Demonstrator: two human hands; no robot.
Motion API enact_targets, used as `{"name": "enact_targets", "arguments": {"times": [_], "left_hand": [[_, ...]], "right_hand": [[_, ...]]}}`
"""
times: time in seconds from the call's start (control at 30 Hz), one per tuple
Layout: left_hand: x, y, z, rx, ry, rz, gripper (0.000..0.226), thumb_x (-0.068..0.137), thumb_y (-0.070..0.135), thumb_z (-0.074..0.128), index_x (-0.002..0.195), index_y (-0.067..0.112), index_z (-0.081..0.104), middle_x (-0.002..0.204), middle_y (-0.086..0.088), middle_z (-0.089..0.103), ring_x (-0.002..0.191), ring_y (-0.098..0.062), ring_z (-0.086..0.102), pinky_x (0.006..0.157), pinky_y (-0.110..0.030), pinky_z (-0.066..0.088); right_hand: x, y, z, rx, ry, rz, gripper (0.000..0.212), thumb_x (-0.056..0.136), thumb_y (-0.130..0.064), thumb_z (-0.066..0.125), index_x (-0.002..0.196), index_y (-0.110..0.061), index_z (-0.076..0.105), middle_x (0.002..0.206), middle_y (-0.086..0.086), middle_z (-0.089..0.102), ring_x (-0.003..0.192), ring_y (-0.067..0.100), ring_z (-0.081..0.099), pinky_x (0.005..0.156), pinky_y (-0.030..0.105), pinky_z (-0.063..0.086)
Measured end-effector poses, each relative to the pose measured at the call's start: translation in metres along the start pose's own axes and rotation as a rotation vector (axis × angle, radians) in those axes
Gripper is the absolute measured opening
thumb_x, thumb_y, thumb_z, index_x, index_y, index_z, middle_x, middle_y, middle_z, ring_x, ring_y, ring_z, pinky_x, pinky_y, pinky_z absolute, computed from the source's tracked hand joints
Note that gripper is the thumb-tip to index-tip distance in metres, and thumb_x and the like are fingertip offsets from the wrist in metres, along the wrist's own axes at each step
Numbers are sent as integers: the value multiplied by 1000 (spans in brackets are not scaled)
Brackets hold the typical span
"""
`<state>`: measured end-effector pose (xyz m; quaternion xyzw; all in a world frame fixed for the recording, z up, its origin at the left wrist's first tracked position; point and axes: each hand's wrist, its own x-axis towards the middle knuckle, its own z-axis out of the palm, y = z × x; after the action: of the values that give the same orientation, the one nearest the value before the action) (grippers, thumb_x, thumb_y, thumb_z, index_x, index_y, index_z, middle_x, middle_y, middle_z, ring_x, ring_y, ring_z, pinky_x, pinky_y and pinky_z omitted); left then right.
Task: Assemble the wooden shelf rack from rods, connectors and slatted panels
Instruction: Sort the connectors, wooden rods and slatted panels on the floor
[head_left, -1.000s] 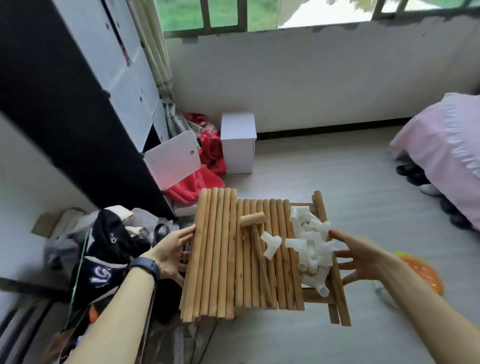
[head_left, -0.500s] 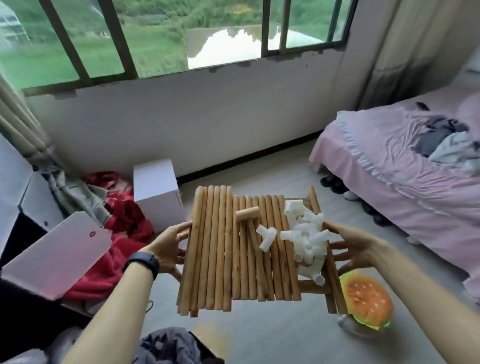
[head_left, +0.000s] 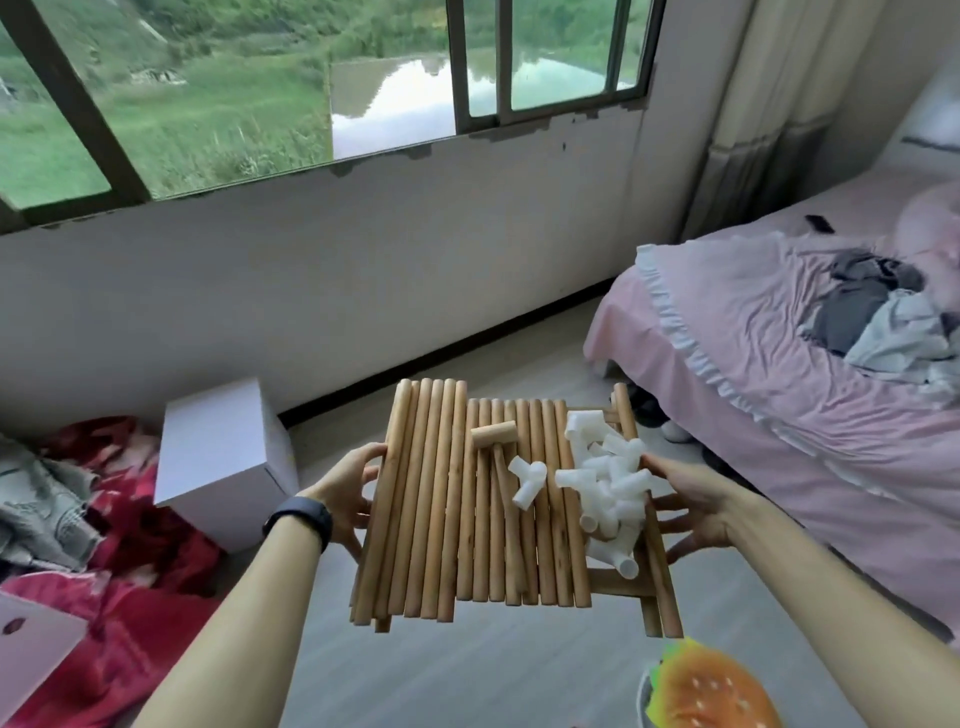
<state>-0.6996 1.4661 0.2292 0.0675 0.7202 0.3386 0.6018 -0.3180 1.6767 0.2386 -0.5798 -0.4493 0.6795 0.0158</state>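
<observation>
I carry a wooden slatted panel (head_left: 657, 582) level in front of me, above the floor. Loose long wooden rods (head_left: 426, 493) lie side by side on its left half. A small wooden mallet (head_left: 493, 434) rests on the slats in the middle. A heap of white plastic connectors (head_left: 608, 483) sits on the right part, with one connector (head_left: 529, 480) apart from it. My left hand (head_left: 345, 499) grips the left edge, thumb on top and fingers underneath. My right hand (head_left: 691, 499) supports the right edge with spread, straight fingers.
A white box (head_left: 223, 462) stands by the wall at left, beside red cloth (head_left: 130, 571). A pink bed (head_left: 805, 389) fills the right side, with shoes (head_left: 670, 426) at its foot. A burger-shaped cushion (head_left: 711, 686) lies on the floor at lower right.
The view has swung right and upward, from the dark cupboard toward the window and bed. The loaded panel stays level in both hands, its load unmoved.
</observation>
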Motion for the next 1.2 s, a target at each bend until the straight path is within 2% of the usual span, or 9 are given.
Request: {"name": "enact_targets", "arguments": {"times": [0.13,0.33,0.5,0.73,0.87,0.93,1.0,1.1,1.2], "left_hand": [[39,52,25,-30,31,-36,80,83,77,47,149,33,39,139,-24,48,124,-46,46,100,-79,26],[102,128,42,-60,65,-46,75,85,76,45,145,32,42,131,-22,52,118,-44,49,102,-79,26],[173,187,44,-83,99,-53,76,85,76,43,148,33,39,135,-23,50,119,-44,49,101,-79,28],[254,249,53,-131,224,-128,70,81,73,39,135,30,51,127,-21,56,113,-41,51,98,-75,32],[291,257,61,-179,252,-171,59,84,73,37,123,33,52,119,-18,58,105,-38,52,93,-70,34],[306,255,68,-206,282,-188,52,84,72,37,107,31,60,115,-16,59,104,-36,53,94,-68,35],[322,251,76,-252,327,-213,44,86,70,36,96,34,60,113,-14,61,105,-35,54,95,-66,37],[351,233,91,-302,395,-263,44,91,66,32,99,32,60,110,-11,63,104,-34,56,97,-62,41],[399,198,106,-375,454,-294,48,93,66,29,103,33,62,106,-8,66,100,-31,60,84,-50,48]], "right_hand": [[44,-57,-34,-24,-7,22,59,76,-66,77,110,-18,74,111,22,71,102,44,69,72,75,54],[118,-132,-67,-29,-42,40,67,67,-71,78,110,-20,73,114,22,69,103,44,68,67,71,56],[197,-190,-85,-35,-33,46,65,72,-68,78,111,-16,73,113,21,69,102,43,68,68,73,55],[283,-254,-97,-38,-30,91,60,66,-71,80,102,-22,79,112,18,72,104,42,67,67,71,55],[332,-269,-102,-48,-52,144,58,76,-69,75,112,-23,72,118,16,68,106,41,65,68,69,57],[358,-273,-104,-69,-74,171,57,81,-67,71,119,-25,68,121,15,67,109,40,63,68,66,58],[387,-275,-104,-86,-87,198,56,84,-65,68,124,-26,65,123,14,65,110,40,62,68,62,58],[438,-269,-102,-138,-101,238,51,86,-63,66,121,-25,64,122,12,64,110,39,61,77,62,56],[499,-250,-99,-179,-129,268,41,88,-63,64,111,-29,66,118,7,65,107,35,62,77,60,56]]}}
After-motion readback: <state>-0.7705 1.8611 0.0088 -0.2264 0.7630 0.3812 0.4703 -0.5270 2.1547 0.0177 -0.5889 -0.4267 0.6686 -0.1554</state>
